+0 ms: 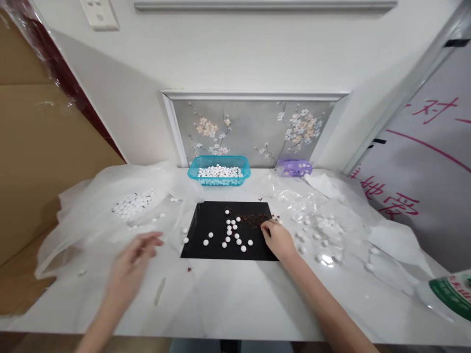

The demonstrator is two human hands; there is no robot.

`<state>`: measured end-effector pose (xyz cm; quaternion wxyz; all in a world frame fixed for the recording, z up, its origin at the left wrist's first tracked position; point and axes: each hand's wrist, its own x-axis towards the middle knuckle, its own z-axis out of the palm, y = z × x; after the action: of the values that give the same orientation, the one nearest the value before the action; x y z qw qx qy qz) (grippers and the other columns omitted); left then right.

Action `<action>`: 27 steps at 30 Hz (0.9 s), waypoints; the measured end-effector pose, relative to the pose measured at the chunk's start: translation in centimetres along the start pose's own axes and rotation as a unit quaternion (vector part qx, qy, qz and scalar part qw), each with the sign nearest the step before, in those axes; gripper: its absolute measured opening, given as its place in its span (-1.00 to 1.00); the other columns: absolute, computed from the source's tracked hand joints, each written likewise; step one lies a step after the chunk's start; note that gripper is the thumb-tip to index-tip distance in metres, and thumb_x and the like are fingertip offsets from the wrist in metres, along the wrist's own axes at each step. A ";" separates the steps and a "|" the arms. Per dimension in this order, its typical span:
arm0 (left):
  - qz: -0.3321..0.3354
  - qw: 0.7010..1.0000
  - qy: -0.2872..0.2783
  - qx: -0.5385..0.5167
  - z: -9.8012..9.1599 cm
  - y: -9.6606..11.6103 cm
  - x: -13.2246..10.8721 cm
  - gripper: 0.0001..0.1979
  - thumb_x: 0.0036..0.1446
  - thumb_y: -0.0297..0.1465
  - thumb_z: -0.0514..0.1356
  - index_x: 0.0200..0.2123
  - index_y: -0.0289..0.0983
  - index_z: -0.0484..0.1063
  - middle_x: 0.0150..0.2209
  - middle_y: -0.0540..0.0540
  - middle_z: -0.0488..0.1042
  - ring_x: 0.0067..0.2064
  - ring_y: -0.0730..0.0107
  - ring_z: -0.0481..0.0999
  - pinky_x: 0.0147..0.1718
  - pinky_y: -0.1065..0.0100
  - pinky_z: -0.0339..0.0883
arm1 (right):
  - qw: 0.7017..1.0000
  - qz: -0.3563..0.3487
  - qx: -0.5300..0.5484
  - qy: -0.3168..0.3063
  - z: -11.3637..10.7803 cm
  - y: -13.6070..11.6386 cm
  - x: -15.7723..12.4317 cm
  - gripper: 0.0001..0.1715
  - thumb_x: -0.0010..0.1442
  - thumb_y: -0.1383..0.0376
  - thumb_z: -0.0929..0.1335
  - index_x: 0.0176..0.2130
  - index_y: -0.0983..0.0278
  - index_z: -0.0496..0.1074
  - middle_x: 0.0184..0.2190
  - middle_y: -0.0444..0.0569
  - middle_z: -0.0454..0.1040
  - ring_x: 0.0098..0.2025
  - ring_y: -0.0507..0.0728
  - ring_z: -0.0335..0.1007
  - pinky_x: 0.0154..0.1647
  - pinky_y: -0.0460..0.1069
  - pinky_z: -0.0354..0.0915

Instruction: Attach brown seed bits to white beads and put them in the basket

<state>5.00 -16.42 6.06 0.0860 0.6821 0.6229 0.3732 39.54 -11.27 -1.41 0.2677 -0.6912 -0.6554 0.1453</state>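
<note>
A black sheet (198, 220) lies on the table with several white balls (229, 232) arranged in branching lines on it. Small reddish-brown pieces (253, 220) are scattered over its upper right part. My right hand (277, 239) rests at the sheet's right edge, fingertips pinched together beside these pieces; whatever they hold is hidden. Left of the sheet, my left hand (130, 267) hovers above the table, somewhat blurred. Its thumb and fingers look apart, and nothing shows between them.
A teal basket (220, 182) full of white balls stands behind the sheet, with a purple container (294, 168) to its right. More balls lie on crumpled clear plastic (106, 191) at left and around plastic wrapping at right. A bottle (451, 296) lies at the right edge.
</note>
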 end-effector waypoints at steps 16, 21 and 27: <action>-0.103 0.963 -0.071 -0.240 10.3 1.3 0.7 -0.64 -0.02 -0.13 0.22 -0.23 -0.26 0.44 -0.32 -0.08 0.52 -0.29 0.33 0.53 -0.25 0.34 0.45 | 0.801 0.069 0.591 -0.062 1.6 -5.3 -0.4 -0.61 -0.06 0.14 0.44 -0.27 0.25 0.30 -0.44 -0.21 0.40 -0.72 -0.15 0.01 -0.74 -0.15 0.05; -0.103 0.933 -0.086 -0.333 12.8 3.0 -0.7 -0.68 -0.08 -0.20 0.30 -0.30 -0.31 0.50 -0.30 -0.13 0.56 -0.28 0.31 0.55 -0.23 0.30 0.49 | 0.717 0.090 0.678 -0.133 2.5 -6.3 -2.2 -0.56 -0.09 0.19 0.48 -0.34 0.23 0.18 -0.46 -0.28 0.39 -0.74 -0.20 -0.05 -0.75 -0.19 -0.03; -0.084 0.933 -0.104 -0.333 12.5 3.1 -0.8 -0.71 -0.08 -0.22 0.31 -0.32 -0.30 0.53 -0.31 -0.14 0.57 -0.29 0.28 0.57 -0.24 0.29 0.51 | 0.719 0.057 0.674 -0.162 2.8 -5.9 -2.3 -0.50 -0.07 0.19 0.48 -0.37 0.21 0.07 -0.44 -0.28 0.43 -0.75 -0.19 -0.03 -0.77 -0.20 -0.04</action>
<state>15.20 -13.43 -1.24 0.4037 0.5950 0.5052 0.4773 32.84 -13.01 -0.75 0.5436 -0.3302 -0.3776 0.6730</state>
